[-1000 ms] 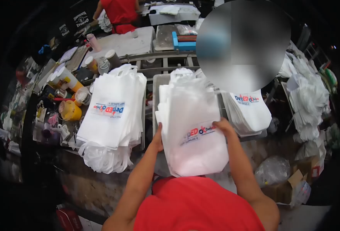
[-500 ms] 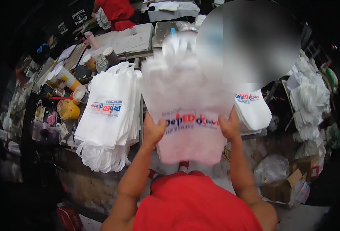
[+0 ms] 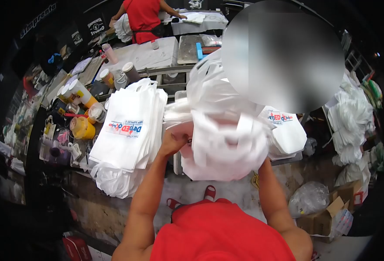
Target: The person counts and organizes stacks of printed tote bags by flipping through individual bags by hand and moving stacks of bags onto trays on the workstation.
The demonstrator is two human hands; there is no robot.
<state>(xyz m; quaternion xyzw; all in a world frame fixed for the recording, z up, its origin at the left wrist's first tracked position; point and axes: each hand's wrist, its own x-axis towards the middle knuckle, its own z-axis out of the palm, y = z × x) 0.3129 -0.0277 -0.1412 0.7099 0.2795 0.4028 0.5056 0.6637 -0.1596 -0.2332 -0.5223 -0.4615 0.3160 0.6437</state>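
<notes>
My left hand (image 3: 174,143) is closed on the left edge of a bundle of white fabric bags (image 3: 226,148), held in front of my body. The bundle is folded over and smeared by motion, its loop handles hanging toward me. My right wrist (image 3: 266,164) goes up to the bundle's right side, where bags hide the fingers. Left of the bundle lies a thick stack of white bags (image 3: 124,130) with a blue and red print, handles hanging over the table edge. Another printed stack (image 3: 285,135) lies to the right.
Cups, jars and a yellow tub (image 3: 82,127) crowd the table's left side. A person in red (image 3: 144,19) works at a table further back. White bags (image 3: 350,117) hang in a pile at right. A cardboard box (image 3: 326,217) and clear plastic bag (image 3: 308,199) sit on the floor.
The bundle's printed face has turned out of sight and its handle end has flopped toward me. My right hand has gone behind the bags. The view has shifted, showing more of the person behind.
</notes>
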